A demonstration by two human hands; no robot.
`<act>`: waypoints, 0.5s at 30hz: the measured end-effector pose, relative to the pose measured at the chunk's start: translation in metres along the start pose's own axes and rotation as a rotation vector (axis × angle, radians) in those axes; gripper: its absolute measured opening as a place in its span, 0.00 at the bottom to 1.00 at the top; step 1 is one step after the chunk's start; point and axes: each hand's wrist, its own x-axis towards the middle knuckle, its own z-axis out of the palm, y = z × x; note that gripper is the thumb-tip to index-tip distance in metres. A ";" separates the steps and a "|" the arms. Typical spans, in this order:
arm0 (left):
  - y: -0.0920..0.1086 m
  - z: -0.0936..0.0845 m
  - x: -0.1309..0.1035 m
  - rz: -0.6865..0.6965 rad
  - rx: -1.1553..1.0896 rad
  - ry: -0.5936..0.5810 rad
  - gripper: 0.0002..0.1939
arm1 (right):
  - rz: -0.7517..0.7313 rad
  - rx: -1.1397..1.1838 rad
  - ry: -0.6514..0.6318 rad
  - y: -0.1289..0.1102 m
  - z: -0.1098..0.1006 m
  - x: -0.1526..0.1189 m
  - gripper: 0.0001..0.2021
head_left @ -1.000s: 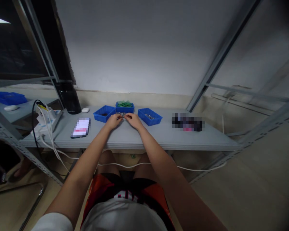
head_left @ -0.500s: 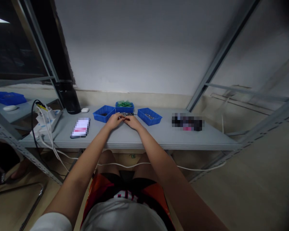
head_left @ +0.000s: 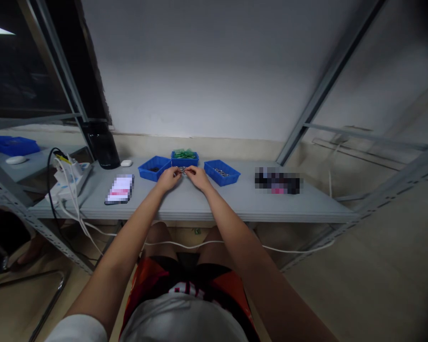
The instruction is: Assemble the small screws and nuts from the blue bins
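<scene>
My left hand and my right hand rest close together over the shelf top, fingertips bent inward. Small shiny metal pieces lie at and just beyond the fingertips. Each hand's fingers are pinched together; what they hold is too small to name. Left of my hands stands a blue bin with dark small parts inside. Behind them is another blue bin filled with green plastic pieces. A third blue bin, to the right, contains small silvery parts.
On the left are a phone, a white case, a black bottle and a power strip with cables. A blurred dark item lies to the right. Metal uprights frame the shelf, and a wall stands behind.
My fingertips have moved slightly apart, the right hand shifting a little to the right. The shiny metal pieces between them now show as a tighter cluster. The bins stay put.
</scene>
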 end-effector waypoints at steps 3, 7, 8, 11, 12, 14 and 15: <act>-0.002 0.003 0.001 0.011 -0.015 -0.051 0.09 | -0.062 -0.002 0.014 -0.003 0.001 0.000 0.08; -0.004 0.004 0.002 0.038 -0.060 -0.077 0.11 | -0.090 -0.042 0.052 -0.005 0.001 0.000 0.07; -0.003 0.004 0.002 0.038 -0.067 -0.080 0.11 | -0.088 -0.049 0.055 -0.005 0.000 0.000 0.07; -0.001 0.003 0.001 0.020 -0.055 -0.063 0.11 | -0.078 -0.051 0.055 -0.005 0.000 0.000 0.07; 0.000 0.002 0.001 0.016 -0.044 -0.050 0.10 | -0.070 -0.046 0.056 -0.004 0.000 0.000 0.07; 0.001 0.000 0.001 0.011 -0.027 -0.023 0.10 | -0.049 -0.032 0.064 -0.003 0.000 0.000 0.08; 0.001 0.000 0.001 0.011 -0.024 -0.009 0.10 | -0.037 -0.026 0.068 -0.003 0.000 0.000 0.08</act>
